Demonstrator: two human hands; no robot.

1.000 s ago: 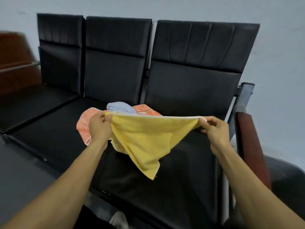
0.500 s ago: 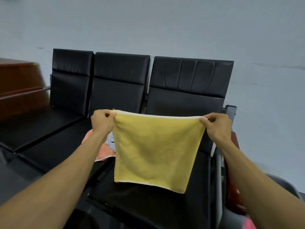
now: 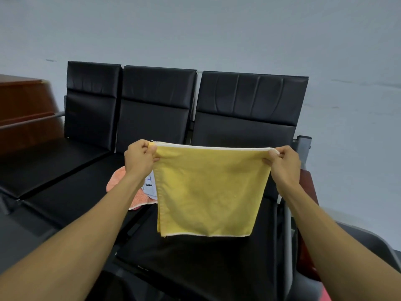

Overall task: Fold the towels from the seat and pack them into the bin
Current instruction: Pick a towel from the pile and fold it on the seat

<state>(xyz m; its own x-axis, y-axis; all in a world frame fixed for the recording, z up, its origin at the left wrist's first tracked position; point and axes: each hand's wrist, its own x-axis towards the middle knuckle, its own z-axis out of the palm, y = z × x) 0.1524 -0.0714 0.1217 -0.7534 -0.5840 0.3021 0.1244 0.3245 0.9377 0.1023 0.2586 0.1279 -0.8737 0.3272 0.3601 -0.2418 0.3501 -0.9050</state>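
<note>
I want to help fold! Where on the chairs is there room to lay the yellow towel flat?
Under the yellow towel, the right seat is bare. The left seat is bare too. The middle seat is crowded at the orange towel and pale blue towel, beside the left hand.

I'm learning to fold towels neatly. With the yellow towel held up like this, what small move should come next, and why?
Probably bring the left hand across to the right hand, halving the yellow towel. Each hand pinches a top corner, the top edge is taut, and the towel hangs flat and clear above the black seat.
</note>
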